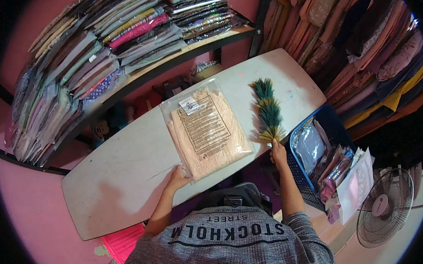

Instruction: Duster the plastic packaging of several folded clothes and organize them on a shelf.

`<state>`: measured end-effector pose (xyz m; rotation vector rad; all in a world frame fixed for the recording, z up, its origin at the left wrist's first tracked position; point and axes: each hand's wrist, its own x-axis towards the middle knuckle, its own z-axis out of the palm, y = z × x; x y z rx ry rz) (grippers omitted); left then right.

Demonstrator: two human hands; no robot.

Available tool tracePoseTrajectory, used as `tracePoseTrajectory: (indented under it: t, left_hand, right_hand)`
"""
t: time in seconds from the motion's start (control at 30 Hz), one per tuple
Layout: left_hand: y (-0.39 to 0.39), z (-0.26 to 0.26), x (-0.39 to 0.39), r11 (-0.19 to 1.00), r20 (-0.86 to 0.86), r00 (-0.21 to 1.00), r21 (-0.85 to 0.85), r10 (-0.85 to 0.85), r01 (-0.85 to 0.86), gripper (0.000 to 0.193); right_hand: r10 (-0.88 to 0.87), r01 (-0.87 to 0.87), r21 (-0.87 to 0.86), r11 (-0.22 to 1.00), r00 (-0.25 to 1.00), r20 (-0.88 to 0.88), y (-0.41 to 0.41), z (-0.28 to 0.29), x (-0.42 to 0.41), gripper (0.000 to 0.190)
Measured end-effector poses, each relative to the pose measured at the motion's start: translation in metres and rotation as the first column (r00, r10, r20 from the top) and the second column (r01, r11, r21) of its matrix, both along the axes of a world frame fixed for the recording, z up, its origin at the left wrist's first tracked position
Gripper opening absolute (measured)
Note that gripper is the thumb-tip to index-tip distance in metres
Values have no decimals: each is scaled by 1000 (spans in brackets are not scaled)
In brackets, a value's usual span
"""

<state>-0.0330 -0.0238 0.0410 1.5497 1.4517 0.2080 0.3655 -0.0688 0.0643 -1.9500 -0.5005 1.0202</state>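
A clear plastic bag of folded cream lace fabric [229, 133] lies flat on a white table [123, 163] in front of me. It bears a printed block of writing and a small white label [188, 105] near its far left corner. My left hand [177, 178] pinches the bag's near left corner against the tabletop. In my right hand [278, 154] is the handle of a feather duster [268, 110] with green and yellow tufts. The duster points away from me, over the table to the right of the bag and apart from it. My fingers hide most of its handle.
Bagged garments [138, 31] fill a shelf [202, 40] beyond the table. Hanging clothes [367, 43] crowd the far right. A blue plastic basket [302, 187] of packaged items adjoins the table's right edge, with a standing fan [383, 207] beside it. A pink plastic object [123, 242] sits low left.
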Motion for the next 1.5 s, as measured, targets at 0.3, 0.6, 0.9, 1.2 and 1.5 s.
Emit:
tracePoseTrajectory:
  t: [0.3, 0.6, 0.9, 1.2, 1.5]
  left_hand:
    - [73, -23, 42, 865, 590, 675, -80, 442, -496, 60]
    - [88, 168, 135, 914, 833, 419, -228, 361, -334, 64]
    - [76, 131, 215, 992, 553, 825, 93, -120, 82, 68]
    - [31, -42, 74, 856, 88, 906, 298, 415, -421, 51]
    - [23, -48, 68, 870, 285, 874, 193, 392, -454, 52]
  right_hand:
    - [120, -104, -71, 992, 952, 283, -8, -72, 26, 50]
    - [53, -48, -53, 997, 994, 98, -10, -55, 23, 46]
    - [-26, 55, 124, 991, 974, -226, -11, -7, 35, 43]
    - [631, -735, -128, 666, 462, 624, -2, 37, -23, 30]
    - [415, -321, -270, 908, 595, 689, 12, 13, 7, 29]
